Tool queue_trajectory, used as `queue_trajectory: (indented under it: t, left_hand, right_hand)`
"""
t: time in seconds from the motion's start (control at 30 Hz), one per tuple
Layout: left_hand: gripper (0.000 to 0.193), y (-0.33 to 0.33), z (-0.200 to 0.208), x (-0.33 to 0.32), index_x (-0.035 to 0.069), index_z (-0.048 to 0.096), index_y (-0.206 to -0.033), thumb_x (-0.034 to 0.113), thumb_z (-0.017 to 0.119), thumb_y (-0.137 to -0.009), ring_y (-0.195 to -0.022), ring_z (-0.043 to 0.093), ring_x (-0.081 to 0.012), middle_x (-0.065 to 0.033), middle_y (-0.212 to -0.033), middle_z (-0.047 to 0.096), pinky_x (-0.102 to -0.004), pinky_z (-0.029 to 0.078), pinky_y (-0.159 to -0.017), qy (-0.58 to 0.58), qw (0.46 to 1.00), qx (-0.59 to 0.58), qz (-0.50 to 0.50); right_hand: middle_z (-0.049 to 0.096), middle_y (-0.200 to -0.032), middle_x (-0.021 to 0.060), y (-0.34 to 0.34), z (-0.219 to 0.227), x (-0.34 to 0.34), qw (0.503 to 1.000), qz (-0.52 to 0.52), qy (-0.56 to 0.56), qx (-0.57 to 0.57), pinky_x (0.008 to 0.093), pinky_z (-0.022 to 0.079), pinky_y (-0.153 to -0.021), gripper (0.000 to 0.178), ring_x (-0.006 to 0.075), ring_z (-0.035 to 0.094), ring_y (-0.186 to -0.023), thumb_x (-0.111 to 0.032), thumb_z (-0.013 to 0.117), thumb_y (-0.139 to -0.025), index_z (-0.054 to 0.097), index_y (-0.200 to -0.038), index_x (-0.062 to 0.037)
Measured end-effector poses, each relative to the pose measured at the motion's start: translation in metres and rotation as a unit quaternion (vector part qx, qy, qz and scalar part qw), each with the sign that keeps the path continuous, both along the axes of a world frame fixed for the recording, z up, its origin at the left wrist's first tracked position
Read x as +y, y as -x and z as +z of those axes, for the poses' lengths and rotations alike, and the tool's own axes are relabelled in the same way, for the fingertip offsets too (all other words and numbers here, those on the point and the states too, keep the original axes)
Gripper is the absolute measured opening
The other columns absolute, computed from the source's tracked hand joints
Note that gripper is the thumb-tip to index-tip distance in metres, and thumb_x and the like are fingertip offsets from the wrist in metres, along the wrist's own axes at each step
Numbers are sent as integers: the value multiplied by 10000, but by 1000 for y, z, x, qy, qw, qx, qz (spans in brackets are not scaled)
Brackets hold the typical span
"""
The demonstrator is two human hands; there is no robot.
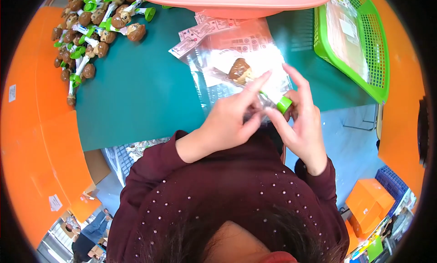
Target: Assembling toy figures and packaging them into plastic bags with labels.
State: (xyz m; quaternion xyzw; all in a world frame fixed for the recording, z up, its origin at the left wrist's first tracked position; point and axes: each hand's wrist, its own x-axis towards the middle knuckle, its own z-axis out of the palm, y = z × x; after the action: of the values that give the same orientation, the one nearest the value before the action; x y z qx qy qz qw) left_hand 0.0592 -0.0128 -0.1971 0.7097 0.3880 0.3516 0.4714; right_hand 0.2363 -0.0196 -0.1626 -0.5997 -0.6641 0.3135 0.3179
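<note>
A figure-topped toy [240,72] with a brown head and a green base lies tilted between my hands, in or against a clear plastic bag [218,92]. My left hand [230,119] is closed around its near side, thumb and fingers at the toy and film; its index finger lies along the toy. Around the green base [284,104] curl the lower fingers of my right hand [300,122], while its index finger points up and away. Glare and slight blur hide where exactly the fingertips touch. Beneath are more clear bags [259,35] and printed paper strips [189,39].
Several similar brown-headed toys [91,35] are heaped at the far left of the green table [136,94]. A pink basin [236,6] stands at the far edge. On the right, a green basket [350,65] holds flat clear bags [343,31]. Orange panels [36,103] flank the table.
</note>
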Motion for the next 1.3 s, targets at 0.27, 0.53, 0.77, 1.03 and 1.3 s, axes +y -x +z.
queue_trajectory:
  t: [0.27, 0.53, 0.77, 1.03, 1.3]
  left_hand:
    - [837, 54, 5, -13, 106, 236, -1527, -55, 592, -787, -655, 598, -172, -60, -686, 555, -304, 491, -702, 68, 997, 7, -29]
    - [900, 96, -10, -20, 34, 101, -1542, -72, 568, -779, -651, 545, -128, -43, -693, 548, -257, 461, -706, 142, 973, -158, 95]
    - [927, 129, -11, -15, 47, 68, -1548, -78, 557, -771, -663, 565, -127, -41, -718, 549, -259, 469, -710, 119, 988, -93, 23]
    - [935, 151, -13, -6, 68, 72, -1552, -60, 567, -769, -644, 572, -139, -50, -697, 528, -279, 480, -687, 78, 994, -74, 8]
    - [927, 152, -13, -11, 54, 104, -1546, -37, 641, -797, -689, 575, -113, -25, -717, 556, -248, 473, -695, 100, 993, -25, 65]
  right_hand:
    - [633, -779, 50, 29, -8, -4, 993, 113, -28, 6, 247, 464, -570, 502, 99, 581, -589, -113, 864, -671, 627, -1103, -22]
    - [601, -896, 49, 76, -19, 16, 942, 210, -238, -114, 330, 453, -628, 428, 214, 576, -771, -173, 873, -599, 664, -963, -93]
    - [590, -997, 109, 119, -34, 33, 957, 146, -248, 39, 358, 481, -665, 445, 276, 590, -834, -13, 778, -663, 602, -1066, -81]
    - [601, -899, 101, 153, -24, 46, 972, 161, -159, -61, 335, 475, -613, 397, 242, 593, -696, 30, 705, -688, 591, -1061, -44]
    - [605, -879, 94, 143, -43, 33, 983, 127, -124, -42, 318, 469, -596, 439, 229, 577, -655, -6, 723, -736, 559, -1142, -43]
